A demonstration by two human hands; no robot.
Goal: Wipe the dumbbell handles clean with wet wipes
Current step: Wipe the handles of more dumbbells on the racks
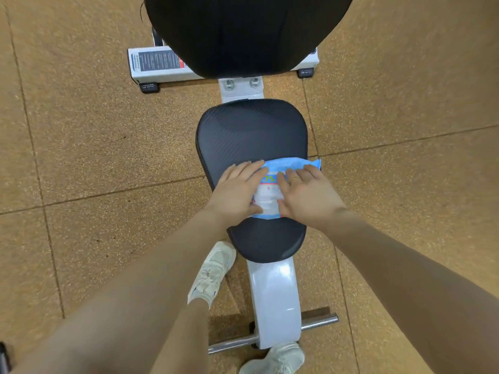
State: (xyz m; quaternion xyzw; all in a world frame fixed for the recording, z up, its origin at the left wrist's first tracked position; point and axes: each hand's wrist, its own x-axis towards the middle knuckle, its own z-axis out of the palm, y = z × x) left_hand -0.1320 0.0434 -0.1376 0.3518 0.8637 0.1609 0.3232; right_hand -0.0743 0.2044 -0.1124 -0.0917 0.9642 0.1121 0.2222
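Floor: speckled tan rubber tiles [94, 147] with dark seams, all around the bench.
Bench: white frame [272, 292], black seat pad [251, 130] in the middle, black back pad [248, 31] beyond it at the top of the view.
Wipes pack: 1 blue and white wet wipes pack [270, 190] lies flat on the near half of the seat pad, right of its centre.
Pack axis: long axis runs from near-left to far-right, and its far blue end reaches the seat pad's right edge.
Left hand: left hand [237, 190] lies on the pack's left side, fingers straight and spread flat, thumb against the near white part.
Right hand: right hand [310, 195] lies on the pack's right side, fingers fairly straight, pressing down, with a gold ring [294, 179] on 1 finger.
Feet: 2 pale sneakers [213, 271] on the floor, near side of the seat pad, by the frame and its chrome crossbar [318, 321].
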